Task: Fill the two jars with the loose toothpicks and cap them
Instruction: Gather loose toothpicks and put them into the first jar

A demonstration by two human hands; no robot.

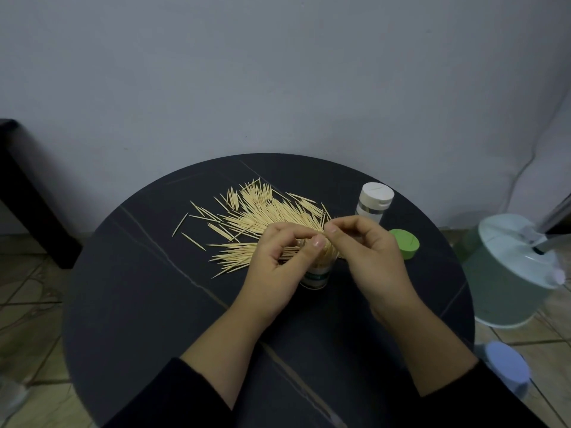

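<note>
I take the open jar (316, 274) as my mark: it stands upright on the black table (139, 288), between the two hands. The toothpicks (272, 211) lie beyond it and to its left, flat on the table in a loose fan. Most have their long axis running across, from the far left in towards the jar.

The left hand (275, 264) sits on the jar's left, fingers curled in round its upper part and the thumb lying at the mouth, so I read it as steadying the jar. The right hand (370, 261) is on the jar's right, thumb and forefinger pinched tight together just above the mouth. They seem to nip a few toothpicks, though the sticks there are too fine for me to count. Through the glass I can see pale sticks standing on end, so I judge this jar partly filled.

What the next move turns on, as I see it, is that the pile lies flat while the mouth faces up. Every pinch has to be tipped from lying to standing before it goes in. The left hand is nearer the pile but busy with the jar, so the right has to reach across over the mouth.

A capped jar (375, 200) stands beyond the open jar to its right, and a green cap (404, 242) lies just right of it, past the right hand
</note>
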